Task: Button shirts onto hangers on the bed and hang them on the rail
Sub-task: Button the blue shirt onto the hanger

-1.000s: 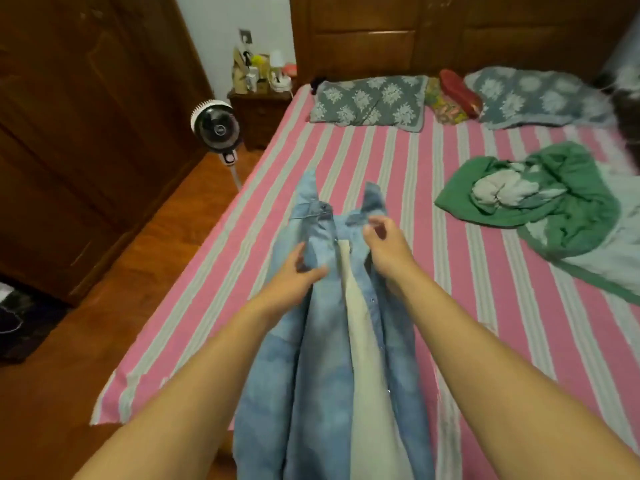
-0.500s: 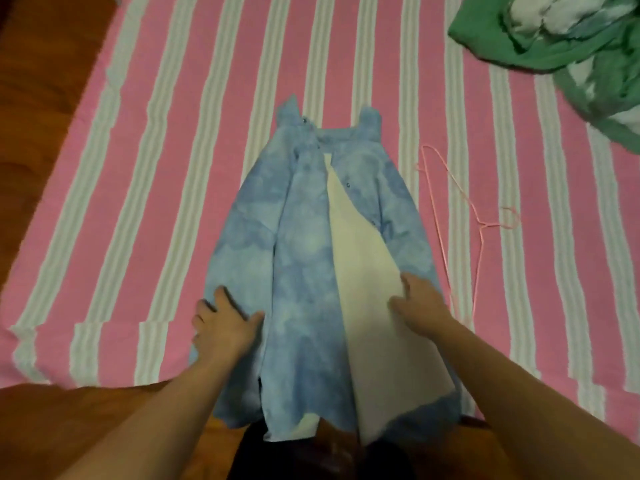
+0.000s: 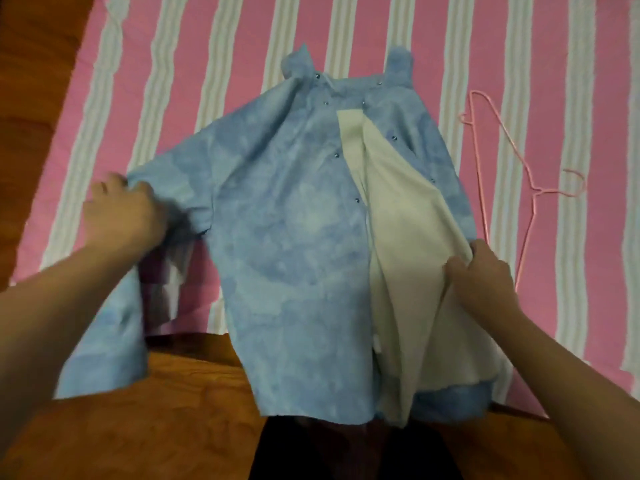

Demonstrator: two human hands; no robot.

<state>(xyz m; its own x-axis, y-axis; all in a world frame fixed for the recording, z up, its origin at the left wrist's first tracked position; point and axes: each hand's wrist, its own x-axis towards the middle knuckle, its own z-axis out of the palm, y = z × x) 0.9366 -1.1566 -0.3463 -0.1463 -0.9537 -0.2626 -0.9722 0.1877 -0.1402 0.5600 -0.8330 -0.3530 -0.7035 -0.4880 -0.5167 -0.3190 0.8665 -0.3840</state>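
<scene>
**Denim shirt spread at the bed's edge, both hands on the fabric**

The blue shirt lay front-up across the middle of the frame, collar toward the top, its hem hanging off the near edge of the bed over the wooden floor. And there was the left hand, at the left of the frame, fingers curled and grasping the sleeve near the shoulder, pulling it out sideways; the rest of that sleeve drooped down off the mattress at lower left. The picture was blurred there, so the exact pinch could not be read.

Over on the right, the right hand sat at the shirt's right front panel, fingers bent and gripping the edge of the cloth, with the pale lining turned up and showing in a long wedge down the opening. The front was unfastened: small metal snaps ran down both edges of the placket, apart from one another.

The pink wire hanger lay flat on the striped sheet at the right of the frame, just beside the shirt but not touching it, hook pointing to the right edge. Neither hand was near it. Dark clothing of the person showed at the bottom centre.
</scene>
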